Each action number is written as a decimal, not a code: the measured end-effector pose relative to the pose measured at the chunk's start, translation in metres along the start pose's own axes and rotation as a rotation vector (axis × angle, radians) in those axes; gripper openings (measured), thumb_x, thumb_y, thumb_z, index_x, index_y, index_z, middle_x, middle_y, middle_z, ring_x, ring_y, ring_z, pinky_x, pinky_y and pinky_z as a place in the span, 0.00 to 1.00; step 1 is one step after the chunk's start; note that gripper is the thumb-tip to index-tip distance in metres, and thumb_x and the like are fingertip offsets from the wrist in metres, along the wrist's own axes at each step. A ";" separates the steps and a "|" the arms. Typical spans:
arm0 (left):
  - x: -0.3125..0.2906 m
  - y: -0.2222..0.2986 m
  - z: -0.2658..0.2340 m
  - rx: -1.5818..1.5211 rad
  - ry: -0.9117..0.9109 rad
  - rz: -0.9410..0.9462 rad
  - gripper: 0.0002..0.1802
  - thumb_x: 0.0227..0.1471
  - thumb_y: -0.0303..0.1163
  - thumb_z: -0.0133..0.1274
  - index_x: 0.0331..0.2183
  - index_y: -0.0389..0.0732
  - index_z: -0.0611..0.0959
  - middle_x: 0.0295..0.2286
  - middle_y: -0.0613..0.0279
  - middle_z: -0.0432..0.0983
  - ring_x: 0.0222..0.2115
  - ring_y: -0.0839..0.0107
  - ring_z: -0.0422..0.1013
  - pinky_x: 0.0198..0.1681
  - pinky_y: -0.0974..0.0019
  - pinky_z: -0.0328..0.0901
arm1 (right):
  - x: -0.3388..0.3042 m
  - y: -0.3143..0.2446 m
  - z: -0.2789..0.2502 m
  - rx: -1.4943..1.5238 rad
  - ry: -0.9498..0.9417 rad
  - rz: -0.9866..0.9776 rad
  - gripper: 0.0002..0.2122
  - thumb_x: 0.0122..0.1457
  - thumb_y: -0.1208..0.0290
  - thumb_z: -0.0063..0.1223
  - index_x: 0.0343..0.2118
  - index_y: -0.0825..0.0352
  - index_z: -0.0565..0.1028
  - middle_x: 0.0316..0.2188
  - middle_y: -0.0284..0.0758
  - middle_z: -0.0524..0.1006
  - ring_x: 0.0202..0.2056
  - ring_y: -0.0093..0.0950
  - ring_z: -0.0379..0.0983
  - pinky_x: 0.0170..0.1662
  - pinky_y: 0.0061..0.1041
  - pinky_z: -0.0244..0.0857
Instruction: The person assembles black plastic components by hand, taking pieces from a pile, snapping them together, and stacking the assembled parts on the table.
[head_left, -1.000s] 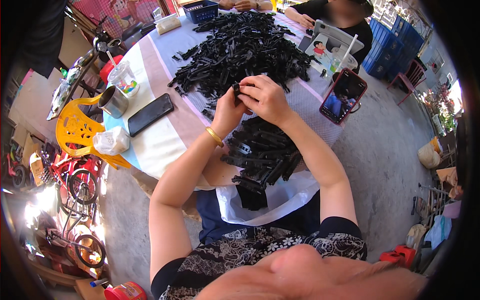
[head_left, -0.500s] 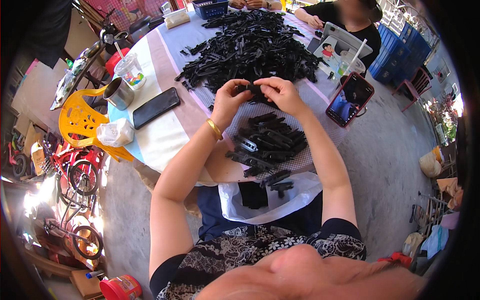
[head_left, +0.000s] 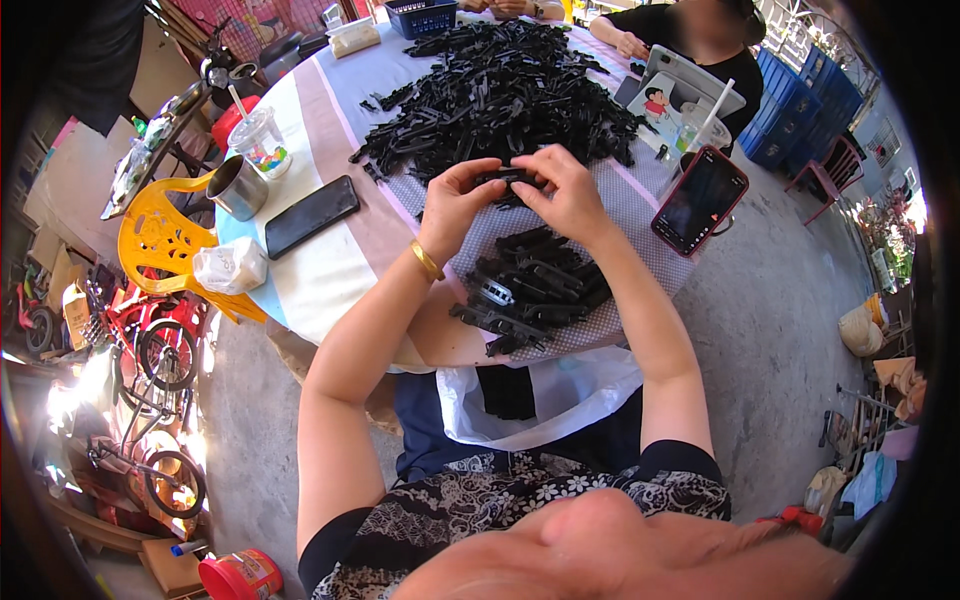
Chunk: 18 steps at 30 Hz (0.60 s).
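Over the near side of the big heap of black plastic parts (head_left: pixel 500 100), my left hand (head_left: pixel 455 205) and my right hand (head_left: pixel 567 195) meet at the fingertips. Between them they pinch a small, long black plastic part (head_left: pixel 515 176), partly covered by the fingers. A gold bangle (head_left: pixel 427 260) circles my left wrist. Below my hands, between my forearms, lies a smaller pile of black plastic parts (head_left: pixel 540 285), one with a light, silvery face. An open white plastic bag (head_left: pixel 590 405) hangs at the table edge over my lap, with dark contents inside.
On the round table's left stand a black phone (head_left: pixel 313 216), metal cup (head_left: pixel 237 188) and plastic cup (head_left: pixel 260 142). A propped phone (head_left: pixel 700 200), drink cup and tablet (head_left: pixel 690 85) are at right. A co-worker (head_left: pixel 690 45) sits beyond; a blue basket (head_left: pixel 420 18) is at the back.
A few black parts that were at the table edge above the bag are out of sight. My right hand has turned slightly, and the part between my fingers shows more clearly.
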<state>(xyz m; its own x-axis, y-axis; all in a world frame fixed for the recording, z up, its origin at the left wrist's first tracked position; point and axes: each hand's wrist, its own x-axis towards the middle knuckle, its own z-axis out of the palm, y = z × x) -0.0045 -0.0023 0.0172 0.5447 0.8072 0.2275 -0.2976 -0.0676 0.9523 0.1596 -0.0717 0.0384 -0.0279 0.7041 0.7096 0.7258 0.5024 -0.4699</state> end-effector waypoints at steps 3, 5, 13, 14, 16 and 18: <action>-0.001 0.004 0.001 0.015 -0.012 0.066 0.18 0.44 0.23 0.56 0.40 0.31 0.76 0.33 0.61 0.75 0.31 0.78 0.71 0.35 0.77 0.66 | -0.001 0.004 -0.001 0.037 -0.003 0.034 0.17 0.45 0.67 0.59 0.38 0.68 0.74 0.28 0.38 0.75 0.28 0.30 0.73 0.31 0.24 0.66; -0.001 0.004 0.004 0.131 -0.022 0.148 0.17 0.43 0.22 0.56 0.39 0.32 0.77 0.31 0.62 0.76 0.29 0.78 0.71 0.33 0.76 0.66 | -0.004 0.008 -0.003 0.228 -0.127 0.205 0.19 0.44 0.67 0.62 0.39 0.71 0.73 0.32 0.39 0.76 0.30 0.28 0.74 0.34 0.22 0.67; -0.005 0.009 0.007 0.581 0.033 0.363 0.15 0.39 0.21 0.57 0.35 0.37 0.80 0.25 0.57 0.78 0.24 0.78 0.72 0.29 0.74 0.66 | -0.003 0.005 -0.009 0.179 -0.104 0.136 0.15 0.42 0.70 0.63 0.33 0.70 0.76 0.29 0.40 0.76 0.28 0.28 0.74 0.30 0.21 0.67; -0.006 0.011 0.008 0.600 0.022 0.393 0.14 0.39 0.21 0.57 0.35 0.37 0.80 0.26 0.57 0.78 0.24 0.77 0.72 0.29 0.74 0.66 | -0.004 0.005 -0.009 0.156 -0.075 0.109 0.13 0.42 0.70 0.63 0.31 0.70 0.76 0.28 0.39 0.77 0.28 0.28 0.74 0.29 0.21 0.67; -0.005 0.014 0.007 0.595 0.005 0.388 0.14 0.39 0.21 0.57 0.34 0.37 0.80 0.25 0.57 0.78 0.25 0.77 0.72 0.30 0.74 0.66 | -0.004 0.005 -0.008 0.150 -0.049 0.084 0.13 0.41 0.69 0.63 0.30 0.69 0.77 0.27 0.39 0.77 0.28 0.28 0.74 0.28 0.21 0.67; -0.003 0.013 0.005 0.590 -0.010 0.384 0.13 0.40 0.21 0.57 0.34 0.37 0.80 0.25 0.57 0.78 0.25 0.77 0.72 0.30 0.74 0.66 | -0.004 0.005 -0.007 0.144 -0.023 0.056 0.12 0.41 0.69 0.64 0.29 0.69 0.77 0.27 0.38 0.77 0.27 0.28 0.74 0.28 0.22 0.66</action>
<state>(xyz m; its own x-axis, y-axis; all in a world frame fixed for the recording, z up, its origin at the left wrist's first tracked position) -0.0063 -0.0084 0.0301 0.4946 0.6572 0.5687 0.0033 -0.6557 0.7550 0.1683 -0.0754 0.0367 -0.0068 0.7437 0.6685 0.6203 0.5274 -0.5806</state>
